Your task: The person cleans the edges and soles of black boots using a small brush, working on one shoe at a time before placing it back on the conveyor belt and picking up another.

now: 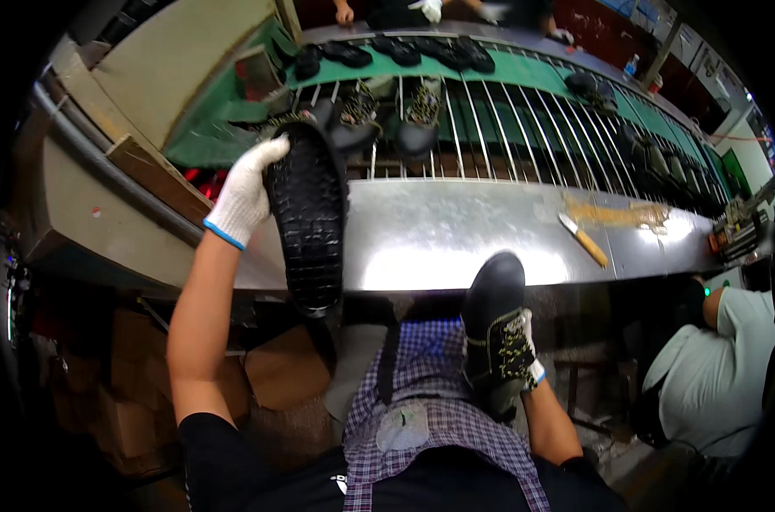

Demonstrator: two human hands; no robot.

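Two black shoes in hand — left hand [244,192] grip clamped on one shoe [306,222], sole up over the steel surface [456,230]; right hand [524,354] grip holding the other shoe [494,328] above the lap. Likely mid-inspection — next, careful set-down. Open room mid-surface, left of the knife [584,239].

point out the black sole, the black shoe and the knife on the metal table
black sole [306,230], head view, middle of its tread
black shoe [492,299], head view, its toe cap
knife [591,247], head view, its wooden handle

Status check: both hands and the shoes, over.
Left hand, white-gloved, holds black rubber sole raised, tread showing. Right hand grips black shoe upper at lap. Yellow-handled knife lies on steel bench.
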